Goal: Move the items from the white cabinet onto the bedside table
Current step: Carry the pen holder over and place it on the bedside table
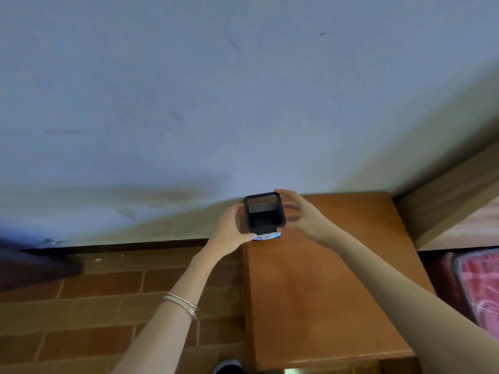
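A black mesh pen holder (264, 213) sits at the far left corner of the brown wooden bedside table (324, 292), close to the wall. Under its near side a small white and blue item (267, 235) peeks out. My left hand (231, 230) grips the holder's left side, thumb near the white item. On the holder's right side is my right hand (299, 214); its fingers curl around the far right corner and look slightly blurred. The white cabinet is out of view.
A pale blue-white wall (216, 103) rises behind the table. Brown tiled floor (108, 306) lies to the left, and my shoe (228, 367) shows at the bottom. A wooden bed frame (448, 190) and a red patterned mattress (480, 287) stand on the right.
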`<state>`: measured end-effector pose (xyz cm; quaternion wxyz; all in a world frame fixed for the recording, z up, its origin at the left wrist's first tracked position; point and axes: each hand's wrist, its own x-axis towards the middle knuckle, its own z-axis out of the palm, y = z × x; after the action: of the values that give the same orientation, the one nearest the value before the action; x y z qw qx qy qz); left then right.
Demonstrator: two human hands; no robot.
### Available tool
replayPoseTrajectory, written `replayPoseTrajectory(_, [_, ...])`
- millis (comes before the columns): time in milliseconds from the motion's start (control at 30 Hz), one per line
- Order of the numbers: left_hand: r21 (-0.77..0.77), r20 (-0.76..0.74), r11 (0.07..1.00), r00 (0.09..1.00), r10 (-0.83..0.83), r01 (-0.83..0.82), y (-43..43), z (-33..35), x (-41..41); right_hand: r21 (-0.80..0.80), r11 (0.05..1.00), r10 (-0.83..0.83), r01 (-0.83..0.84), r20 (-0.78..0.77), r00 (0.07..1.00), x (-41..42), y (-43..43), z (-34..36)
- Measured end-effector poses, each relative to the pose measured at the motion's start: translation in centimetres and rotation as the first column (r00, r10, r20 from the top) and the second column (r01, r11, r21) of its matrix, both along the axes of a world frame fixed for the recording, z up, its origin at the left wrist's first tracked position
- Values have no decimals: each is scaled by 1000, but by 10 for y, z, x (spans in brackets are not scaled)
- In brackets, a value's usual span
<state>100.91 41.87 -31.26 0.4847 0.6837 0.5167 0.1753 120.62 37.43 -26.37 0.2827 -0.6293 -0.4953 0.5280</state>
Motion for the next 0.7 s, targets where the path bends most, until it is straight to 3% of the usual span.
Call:
replayPoseTrajectory(367, [-163,124,986,991,46,-25,39,-33,18,8,1000,-28,28,-11,1000,12,33,-48])
replayPoseTrajectory(700, [-158,181,981,973,143,-115,49,-37,23,16,998,-54,55,-31,998,8,49,-55])
